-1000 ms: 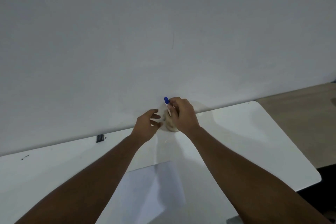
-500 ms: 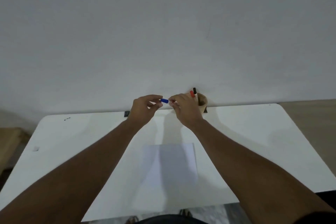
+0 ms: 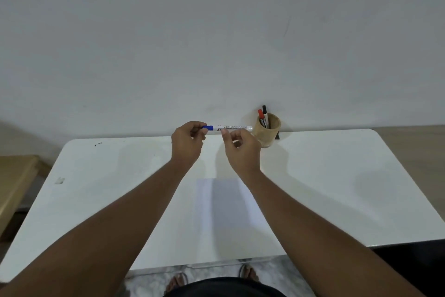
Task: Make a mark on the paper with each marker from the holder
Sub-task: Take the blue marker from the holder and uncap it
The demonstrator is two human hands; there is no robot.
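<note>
I hold a white marker with a blue cap (image 3: pixel 232 127) level above the far side of the table. My left hand (image 3: pixel 189 143) pinches the blue cap end. My right hand (image 3: pixel 242 148) grips the white barrel from below. A sheet of white paper (image 3: pixel 228 202) lies flat on the table under my forearms, partly in their shadow. A round wooden holder (image 3: pixel 267 131) stands by the wall, just right of my right hand. A red-capped marker (image 3: pixel 260 116) and a black-capped marker (image 3: pixel 264 113) stick up out of it.
The white table (image 3: pixel 337 188) butts against a plain wall. A small dark object (image 3: pixel 278 134) sits behind the holder. A wooden piece of furniture (image 3: pixel 12 183) stands to the left, lower than the table. My sandalled feet (image 3: pixel 212 277) show below the near edge.
My right hand has lifted the blue marker out of the holder and turned it level. My left hand has closed on its cap. My view has tilted down and back.
</note>
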